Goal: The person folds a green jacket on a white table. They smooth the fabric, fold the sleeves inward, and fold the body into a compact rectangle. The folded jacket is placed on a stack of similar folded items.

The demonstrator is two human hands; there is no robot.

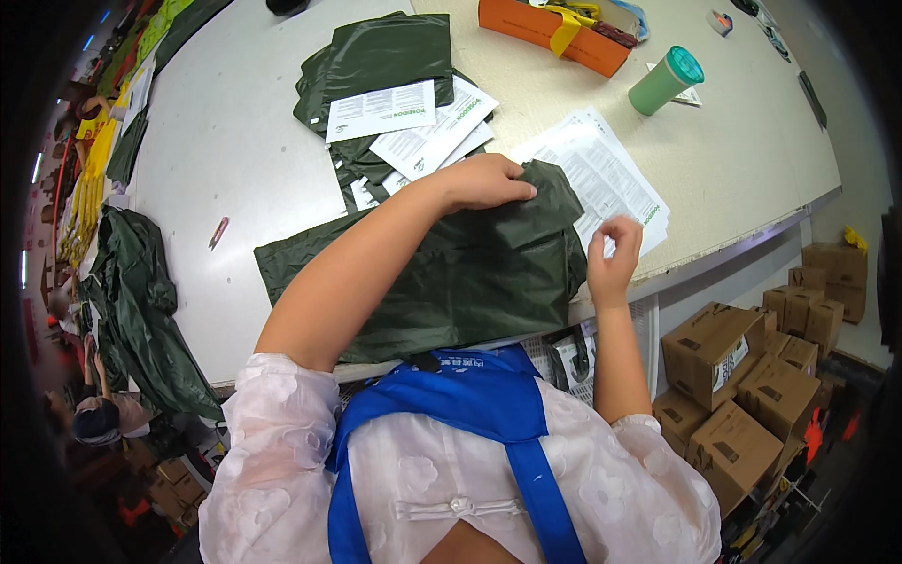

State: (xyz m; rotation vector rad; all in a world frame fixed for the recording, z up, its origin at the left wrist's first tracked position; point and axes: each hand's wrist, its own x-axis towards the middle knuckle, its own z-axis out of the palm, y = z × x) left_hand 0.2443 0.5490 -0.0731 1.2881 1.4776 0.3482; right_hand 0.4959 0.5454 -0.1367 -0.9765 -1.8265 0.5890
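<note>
A dark green piece of thin, shiny fabric [423, 282] lies folded along the near edge of the table in front of me. My left hand [489, 183] reaches across it and grips its far right part, the thumb on top and the fingertips partly hidden. Beside the fabric's right end, my right hand [615, 249] is raised with loosely curled fingers, slightly blurred. A gap shows between its thumb and fingers, with nothing seen in it. Just beyond that hand, a stack of printed white sheets [601, 169] lies fanned on the table, partly under the fabric.
Folded green bundles [390, 56] with printed sheets are piled at the far side. An orange box [554, 38] and a green tumbler [665, 81] stand far right. Small snips [219, 233] lie at left. Another green garment [136, 301] hangs off the left edge; cardboard boxes [738, 446] sit right.
</note>
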